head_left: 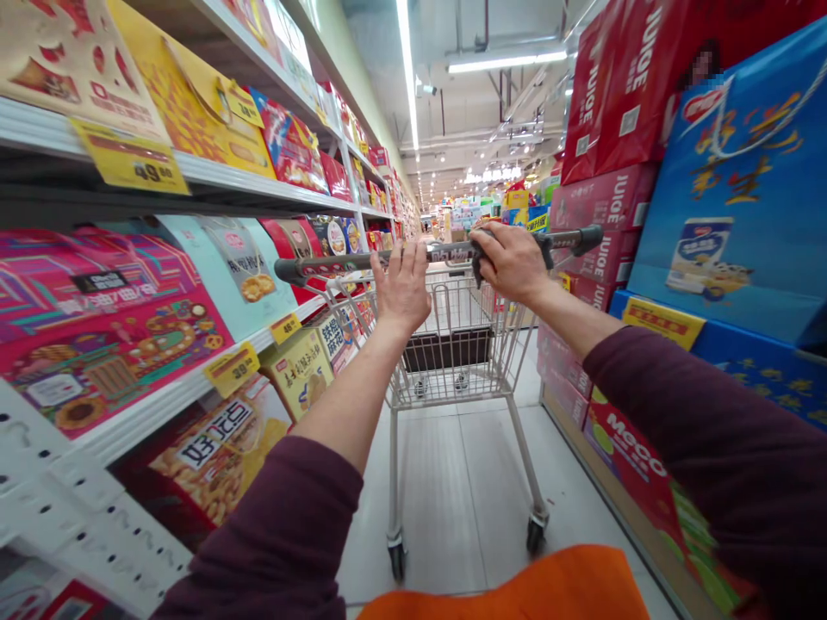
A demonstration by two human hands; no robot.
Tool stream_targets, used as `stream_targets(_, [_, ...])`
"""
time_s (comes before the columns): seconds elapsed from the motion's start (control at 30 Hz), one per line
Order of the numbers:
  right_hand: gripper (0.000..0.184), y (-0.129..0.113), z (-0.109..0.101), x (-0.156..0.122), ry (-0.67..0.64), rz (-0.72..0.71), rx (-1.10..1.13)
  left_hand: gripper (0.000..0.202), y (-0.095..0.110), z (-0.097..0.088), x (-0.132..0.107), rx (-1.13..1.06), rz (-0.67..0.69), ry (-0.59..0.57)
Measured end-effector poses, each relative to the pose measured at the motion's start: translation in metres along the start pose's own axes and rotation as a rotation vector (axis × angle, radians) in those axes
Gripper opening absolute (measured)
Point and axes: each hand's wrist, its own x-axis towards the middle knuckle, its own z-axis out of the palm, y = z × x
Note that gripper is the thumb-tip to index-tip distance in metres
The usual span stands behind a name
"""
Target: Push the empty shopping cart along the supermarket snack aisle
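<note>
Floor: pale tiles are flanked by shelves and stacked boxes; the far aisle is blurred.
Shopping cart: placed between them.
Handle: covered by the left hand, laid open — and gripped, over dark cloth, by the curled right hand.
Cloth: mostly hidden beneath that hand.

Cart handle partly covered by left hand and right hand; dark cloth mostly hidden under the latter. Blue bag cut off at right edge; distant goods too small to be identified.
</note>
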Motion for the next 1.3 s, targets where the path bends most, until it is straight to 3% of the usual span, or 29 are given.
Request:
stream_targets(0.17, [0.043, 0.054, -0.027, -0.024, 0.01, 0.091, -0.101, 0.083, -0.022, -0.008, -0.004, 0.014, -0.084, 0.047])
stream_targets(0.27, [0.042, 0.067, -0.031, -0.031, 0.031, 0.132, -0.152, 0.08, -0.024, -0.005, -0.005, 0.028, -0.085, 0.061])
stream_targets(0.37, [0.041, 0.05, -0.019, -0.025, 0.065, 0.117, -0.152, 0.081, -0.02, 0.0, -0.005, 0.027, -0.098, 0.088])
stream_targets(0.6, [0.042, -0.02, 0.011, 0.007, 0.015, -0.015, -0.068, 0.079, -0.02, -0.005, -0.006, 0.046, -0.091, 0.073])
stream_targets(0.67, [0.043, -0.022, 0.01, 0.007, -0.007, -0.05, -0.068, 0.076, -0.021, -0.007, -0.007, 0.058, -0.083, 0.06])
stream_targets(0.77, [0.042, -0.002, 0.0, -0.002, -0.011, -0.084, -0.087, 0.077, -0.022, -0.009, -0.008, 0.06, -0.064, 0.064])
stream_targets(0.9, [0.045, 0.036, -0.015, -0.022, 0.023, -0.034, -0.118, 0.077, -0.019, -0.007, -0.009, 0.063, -0.072, 0.078])
stream_targets(1.0, [0.05, 0.047, -0.018, -0.029, 0.053, 0.022, -0.113, 0.077, -0.013, -0.006, -0.009, 0.057, -0.087, 0.088])
stream_targets(1.13, [0.051, 0.024, -0.005, -0.019, 0.091, 0.044, -0.075, 0.077, -0.007, -0.004, -0.008, 0.053, -0.114, 0.082])
stream_targets(1.3, [0.047, -0.019, 0.012, 0.005, 0.029, -0.016, -0.029, 0.075, -0.011, -0.007, -0.007, 0.069, -0.101, 0.044])
